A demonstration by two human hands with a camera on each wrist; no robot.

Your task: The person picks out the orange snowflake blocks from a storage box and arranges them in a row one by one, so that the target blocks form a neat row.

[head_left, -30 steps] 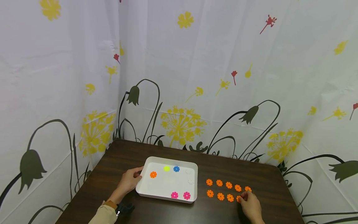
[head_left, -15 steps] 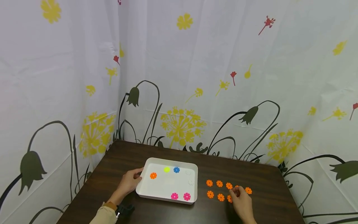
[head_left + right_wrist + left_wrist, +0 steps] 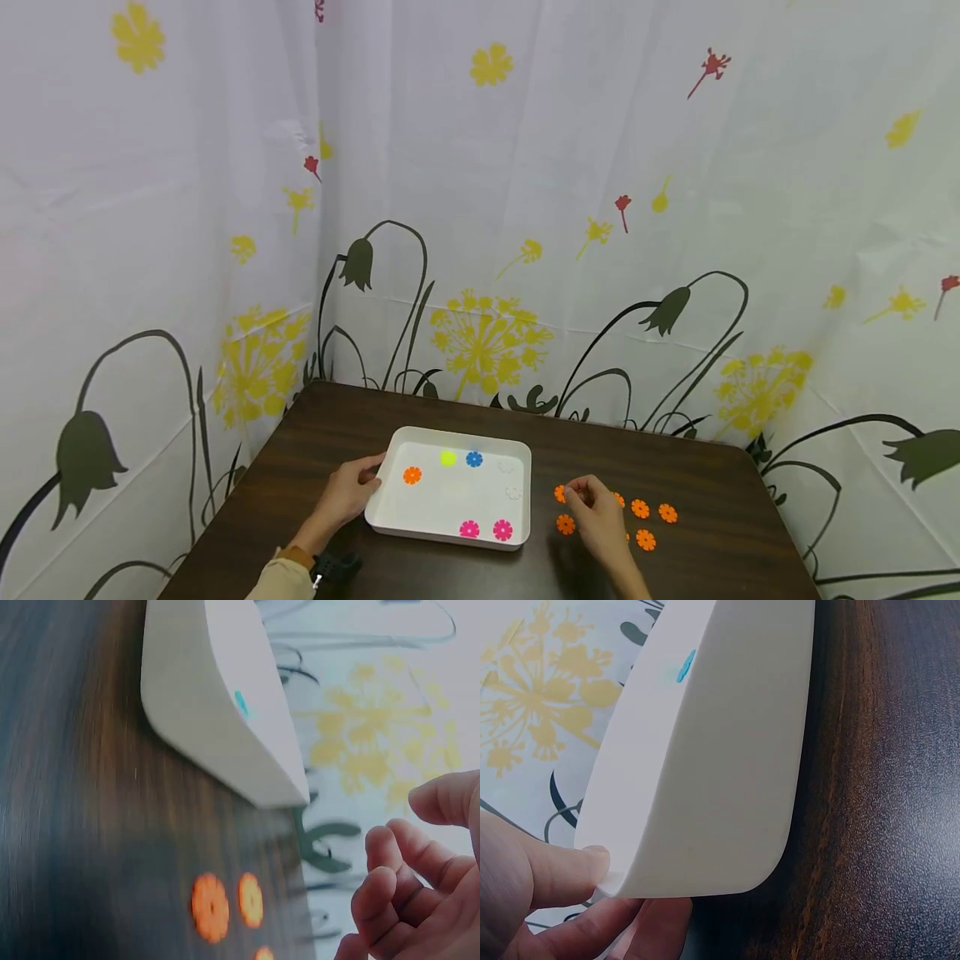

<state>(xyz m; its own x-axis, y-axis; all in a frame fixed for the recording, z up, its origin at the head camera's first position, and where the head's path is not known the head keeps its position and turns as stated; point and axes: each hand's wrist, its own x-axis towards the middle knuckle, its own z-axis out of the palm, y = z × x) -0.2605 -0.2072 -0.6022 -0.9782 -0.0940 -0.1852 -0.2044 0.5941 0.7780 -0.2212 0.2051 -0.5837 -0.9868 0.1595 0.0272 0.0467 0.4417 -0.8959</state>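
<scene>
My left hand (image 3: 347, 493) grips the left side of a white tray (image 3: 435, 508). In the left wrist view the thumb lies over the rim and the fingers are outside. Inside the tray are an orange flower-shaped disc (image 3: 412, 475), a yellow one (image 3: 447, 458), a blue one (image 3: 474, 459), two pink ones (image 3: 502, 530) and two clear or white ones (image 3: 513, 493). My right hand (image 3: 597, 512) hovers over two rows of orange discs (image 3: 646, 540) and hides some of them. Its thumb and fingers are apart with nothing between them in the right wrist view.
The dark wooden table (image 3: 420, 575) reaches back to a white curtain (image 3: 450, 167) with printed flowers. A dark wristband (image 3: 337, 568) is at my left wrist. The orange discs lie to the right of the tray.
My right hand has moved left from the right end of the orange rows toward the tray, uncovering the discs there. The left hand keeps its grip on the tray.
</scene>
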